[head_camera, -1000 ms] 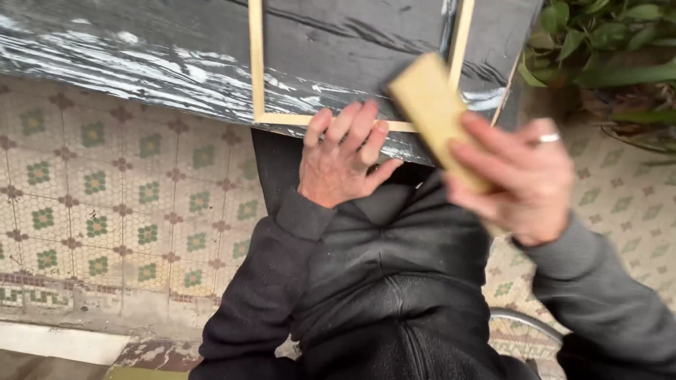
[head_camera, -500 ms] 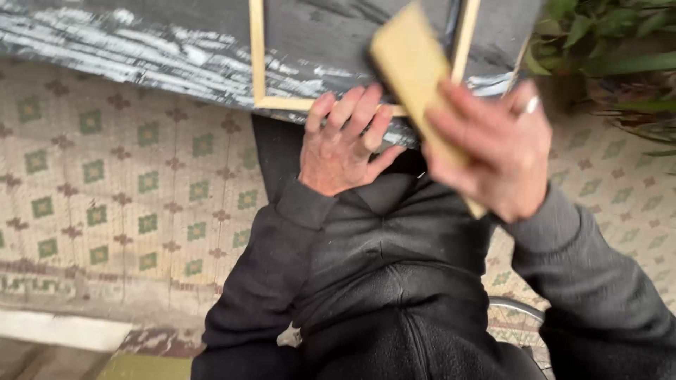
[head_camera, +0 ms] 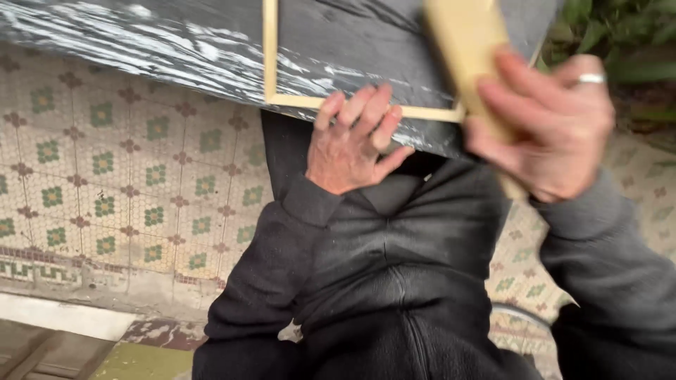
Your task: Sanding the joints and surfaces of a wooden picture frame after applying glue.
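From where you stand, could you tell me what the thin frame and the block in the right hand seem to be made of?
Thin frame: pale bare wood, apparently unfinished, matte yellowish strips. Block in the right hand: probably wood too, same pale tan, though blur hides any grain.

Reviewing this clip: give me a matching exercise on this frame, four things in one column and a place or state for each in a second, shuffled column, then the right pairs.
Things:
1. left hand
2. right hand
3. wooden frame
4. tiled floor

Places or states:
A. lies flat on the dark board
B. patterned with green flower shapes
C. grips a tan block, ring on one finger
D. fingers pressed on the frame's near strip

Pairs: 1-D, 2-C, 3-A, 4-B
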